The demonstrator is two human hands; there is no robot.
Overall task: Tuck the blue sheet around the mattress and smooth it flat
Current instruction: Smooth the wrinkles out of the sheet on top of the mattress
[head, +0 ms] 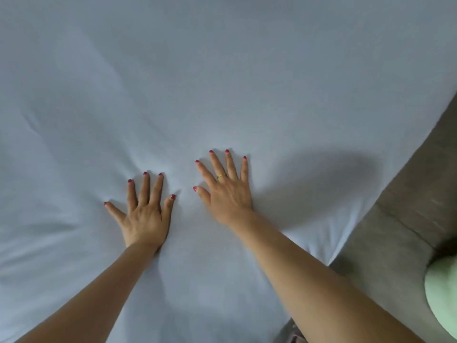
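The blue sheet (222,82) covers the mattress across nearly the whole view and lies mostly flat. Shallow creases remain at the far left and radiate from the area between the two hands.

The left hand (144,214) rests palm-down on the sheet with its fingers straight and spread, grasping nothing. The right hand (228,191), which wears a ring (221,176), lies the same way just beside it and slightly further up the bed, likewise released and flat. Spread fingers distribute pressure over a wider patch of fabric, which suits pressing out folds rather than gathering cloth.

Both hands sit near the mattress corner (329,256) at lower right, where the sheet wraps over the edge and drops toward the brown floor (395,243). Whether the fabric is fully tucked beneath that corner cannot be seen (the underside is hidden).

A pale green object (442,293) shows at the right edge; what it is cannot be told.

Judged from this layout, the smoothing step is in hand, and the left-side creases are the remaining work.
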